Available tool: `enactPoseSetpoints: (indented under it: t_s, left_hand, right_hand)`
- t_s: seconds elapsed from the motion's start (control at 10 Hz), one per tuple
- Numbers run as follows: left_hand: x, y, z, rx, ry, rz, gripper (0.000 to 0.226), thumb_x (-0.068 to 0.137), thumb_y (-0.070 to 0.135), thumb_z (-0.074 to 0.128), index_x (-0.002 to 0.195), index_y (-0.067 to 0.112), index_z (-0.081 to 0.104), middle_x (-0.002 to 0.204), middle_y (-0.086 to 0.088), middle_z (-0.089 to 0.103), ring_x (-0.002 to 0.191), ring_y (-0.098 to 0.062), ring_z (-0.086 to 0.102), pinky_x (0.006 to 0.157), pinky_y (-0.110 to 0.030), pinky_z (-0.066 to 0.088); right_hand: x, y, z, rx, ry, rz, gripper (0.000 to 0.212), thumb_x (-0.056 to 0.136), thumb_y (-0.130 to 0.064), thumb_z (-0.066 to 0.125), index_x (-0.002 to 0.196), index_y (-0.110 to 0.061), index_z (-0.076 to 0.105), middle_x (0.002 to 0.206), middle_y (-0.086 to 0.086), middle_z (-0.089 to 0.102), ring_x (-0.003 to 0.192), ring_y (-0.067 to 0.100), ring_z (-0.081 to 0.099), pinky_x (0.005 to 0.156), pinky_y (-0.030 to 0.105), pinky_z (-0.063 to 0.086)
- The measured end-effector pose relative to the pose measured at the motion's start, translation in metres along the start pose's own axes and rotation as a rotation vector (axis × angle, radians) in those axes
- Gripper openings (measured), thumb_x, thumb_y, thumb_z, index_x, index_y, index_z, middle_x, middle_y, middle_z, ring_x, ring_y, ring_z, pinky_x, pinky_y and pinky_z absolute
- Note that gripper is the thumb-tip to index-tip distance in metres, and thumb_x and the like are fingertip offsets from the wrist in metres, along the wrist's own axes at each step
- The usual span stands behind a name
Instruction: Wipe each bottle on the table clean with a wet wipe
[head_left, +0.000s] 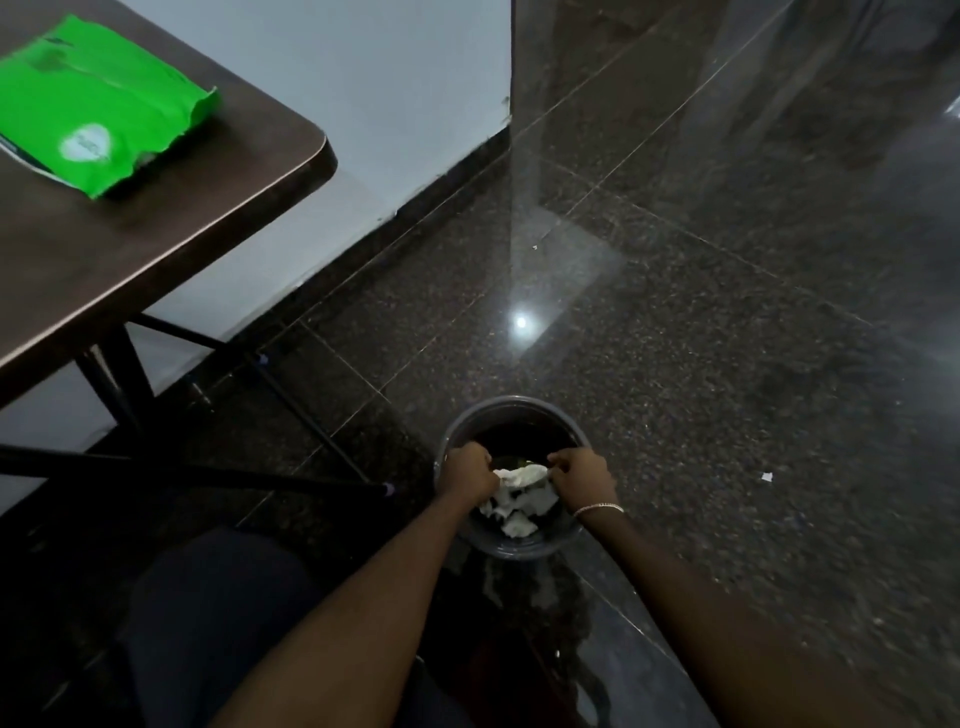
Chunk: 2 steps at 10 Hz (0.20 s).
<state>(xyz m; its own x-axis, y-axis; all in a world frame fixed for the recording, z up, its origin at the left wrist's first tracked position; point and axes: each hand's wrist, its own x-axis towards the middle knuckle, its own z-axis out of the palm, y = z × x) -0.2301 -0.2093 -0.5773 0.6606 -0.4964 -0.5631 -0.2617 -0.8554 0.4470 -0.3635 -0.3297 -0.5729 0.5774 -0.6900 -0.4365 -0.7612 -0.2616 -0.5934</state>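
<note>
Both my hands reach down over a small grey bin (470, 423) on the floor. My left hand (467, 470) and my right hand (583, 477) each pinch an end of a white wet wipe (522, 475) stretched between them above the bin's mouth. Several crumpled white wipes (517, 512) lie inside the bin below. A green pack of wet wipes (98, 104) rests on the brown table (182, 218) at the upper left. No bottle shows in this view.
The table's black metal legs (291, 395) cross the space left of the bin. My knee in dark trousers (218, 597) is at the lower left. Dark polished floor tiles (727, 389) spread to the right, a white wall (389, 104) stands behind.
</note>
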Motion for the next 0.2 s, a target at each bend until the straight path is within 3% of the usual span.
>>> enactPoseSetpoints:
  t_s: [0.1,0.2]
  left_hand:
    - [-0.0080,0.0044,-0.0086,0.045,-0.038,0.048,0.039,0.085,0.024,0.073,0.120,0.007,0.067,0.126,-0.018,0.063,0.121,-0.030,0.058,0.098,-0.034,0.049]
    - [-0.0150,0.0072,-0.0182,0.044,-0.047,0.046,0.045,0.091,0.033,0.068,0.130,0.010,0.061,0.133,-0.016,0.059,0.121,-0.031,0.058,0.097,-0.034,0.048]
  right_hand:
    - [-0.0012,0.0014,0.0039,-0.015,-0.010,0.001,0.031,0.088,-0.010,0.058,0.116,-0.008,0.070,0.116,0.013,0.070,0.117,0.033,0.059,0.099,0.039,0.048]
    - [-0.0056,0.0046,0.0011,-0.031,0.038,-0.015,0.036,0.089,-0.015,0.059,0.123,-0.007,0.066,0.122,0.013,0.067,0.118,0.031,0.059,0.099,0.037,0.047]
